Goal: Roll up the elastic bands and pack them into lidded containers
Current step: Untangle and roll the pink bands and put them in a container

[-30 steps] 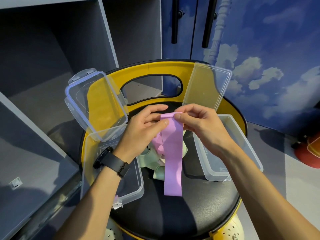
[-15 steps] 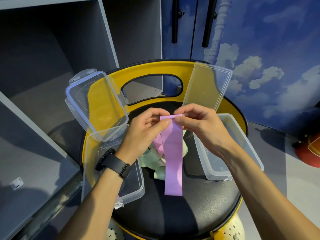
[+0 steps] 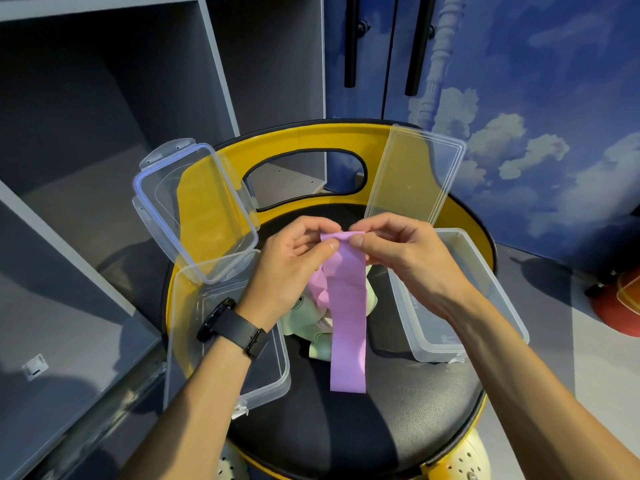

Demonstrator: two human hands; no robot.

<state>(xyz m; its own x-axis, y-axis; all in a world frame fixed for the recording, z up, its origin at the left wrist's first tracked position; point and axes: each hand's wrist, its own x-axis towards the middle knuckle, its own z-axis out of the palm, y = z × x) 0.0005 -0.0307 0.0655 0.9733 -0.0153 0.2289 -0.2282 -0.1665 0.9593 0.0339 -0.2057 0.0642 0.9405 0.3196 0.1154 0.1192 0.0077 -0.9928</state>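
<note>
Black stool seat (image 3: 363,427): left hand (image 3: 287,271), right hand (image 3: 405,258) fingers pinch purple band (image 3: 348,313) top edge, rest hanging below

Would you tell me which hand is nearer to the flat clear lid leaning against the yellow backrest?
Right. The right hand, pinching the purple band, sits just below the flat lid's lower edge. The left hand pinches the band's other corner, farther from it.

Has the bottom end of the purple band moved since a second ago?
Yes. The purple band has its hanging end slightly higher up the black seat, nearer the hands, as its top is rolled.
</note>
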